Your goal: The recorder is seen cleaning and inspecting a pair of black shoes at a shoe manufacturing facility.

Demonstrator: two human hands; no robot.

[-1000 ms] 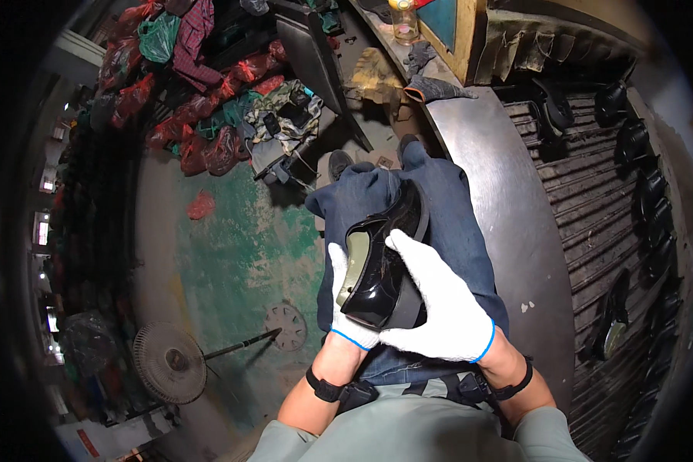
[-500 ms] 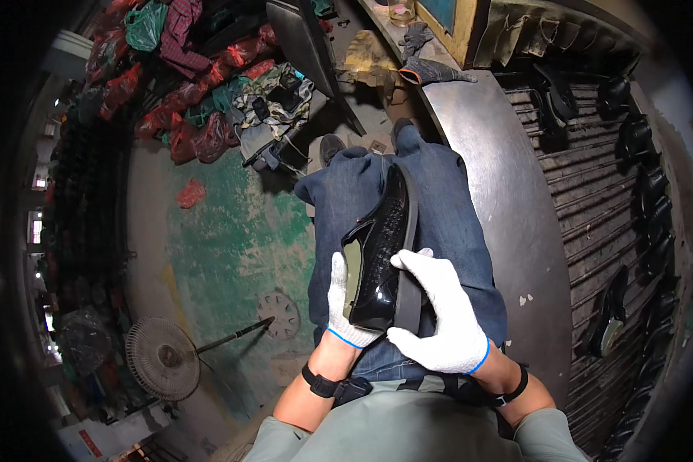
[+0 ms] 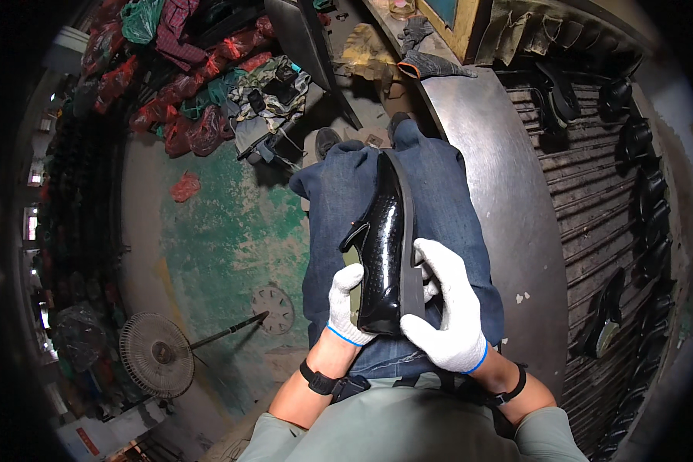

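Observation:
A glossy black leather shoe [image 3: 385, 239], with a perforated pattern and a thick dark sole, is held over my lap with its toe pointing away from me. Its pale green lining shows at the opening on the left. My left hand [image 3: 346, 304], in a white knit glove, grips the heel end, thumb at the opening and the other fingers hidden beneath. On the sole side, my gloved right hand [image 3: 450, 312] is curved, its thumb against the heel and its forefinger touching the sole edge farther up.
Along my right runs a metal bench top [image 3: 508, 223] with a dark grey glove [image 3: 435, 65] at its far end. Beyond it, a slatted rack [image 3: 585, 223] carries several black shoes. A fan [image 3: 158, 354] stands at left; red bags [image 3: 208, 131] are piled at far left.
The shoe has rolled in my hands, showing more of its side and standing straighter. My left thumb has bent in at the opening, and my right fingers have shifted along the sole.

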